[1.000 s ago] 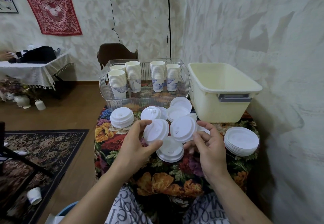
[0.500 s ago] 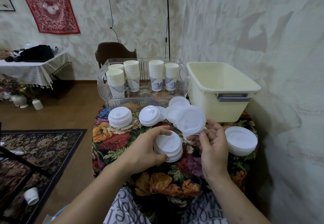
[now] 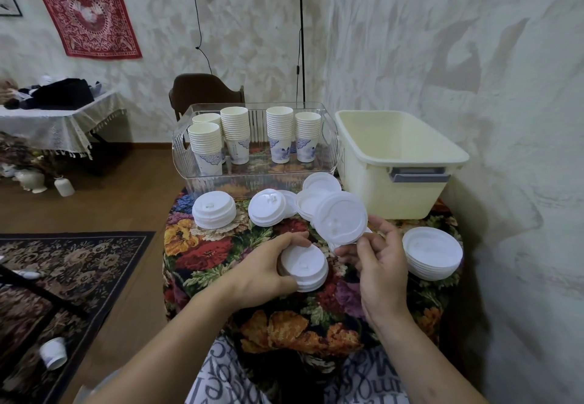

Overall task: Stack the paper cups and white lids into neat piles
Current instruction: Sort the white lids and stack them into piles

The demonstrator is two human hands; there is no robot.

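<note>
Two hands on the lids, cups already in the tray

We see the left hand point(image 3: 268, 269) curled round a short pile of white lids point(image 3: 305, 267) near the middle of the table point(image 3: 202, 255), thumb on the far rim, fingers wrapped under the near side. The right hand point(image 3: 380, 264) pinches a single lid point(image 3: 341, 217) by its lower edge between thumb and fingertips, holding it tilted up above the table, its face towards us; a second lid edge seems to show behind it, though we cannot tell for sure.

The lids are round, white plastic, with a raised sip tab. Other piles sit on the flowered cloth: one point(image 3: 214, 214) towards the left edge, one point(image 3: 268, 207) beside it, a loose overlapping cluster point(image 3: 319, 182) at the back, and a wider stack point(image 3: 433, 253) by the right edge.

The paper cups point(image 3: 235, 133), white with blue print at the base, stand nested in several columns inside a clear tray point(image 3: 252, 179) along the far edge. A cream tub point(image 3: 398, 163) fills the far right corner.
</note>
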